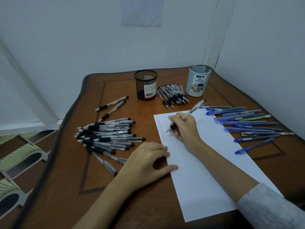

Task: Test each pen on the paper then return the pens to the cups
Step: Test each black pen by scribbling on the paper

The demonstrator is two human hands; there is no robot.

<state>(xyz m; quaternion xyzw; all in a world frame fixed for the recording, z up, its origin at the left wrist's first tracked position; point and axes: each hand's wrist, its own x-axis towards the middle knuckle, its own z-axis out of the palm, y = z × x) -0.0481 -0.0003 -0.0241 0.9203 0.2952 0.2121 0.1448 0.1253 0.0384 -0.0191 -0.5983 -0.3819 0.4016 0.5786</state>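
Right hand [184, 128]: pinches a clear-barrelled pen [193, 109] low on its black rubber grip, fingers curled round it, heel resting on the paper [206, 154].
Left hand [146, 161]: holds nothing; fingertips and spread thumb press the paper's left edge onto the table [132, 204].
Pen in hand: tip down beside a column of small test marks [160, 128] along the left margin. Its long axis slants up and away to the right.
Cups: a black wire-mesh cup [146, 85] and a smooth pale blue cup [198, 81] stand at the far side, beyond the paper. The mesh one looks empty; the blue one's inside is hidden.
Key relation: both cups lie ahead of the writing hand, which is the nearer one. The pen's top end already points roughly at the blue cup, so a forward reach should serve. Which cup suits this pen cannot be told.
Waiting pens: a heap of clear black-grip pens [107, 134] lies crosswise left of the paper, with a smaller bundle [173, 95] between the cups. Slim blue pens [247, 123] fan out on the right.
Surfaces: glossy brown wood with darker inlay lines; matte white sheet; ribbed grey sleeve [267, 205].
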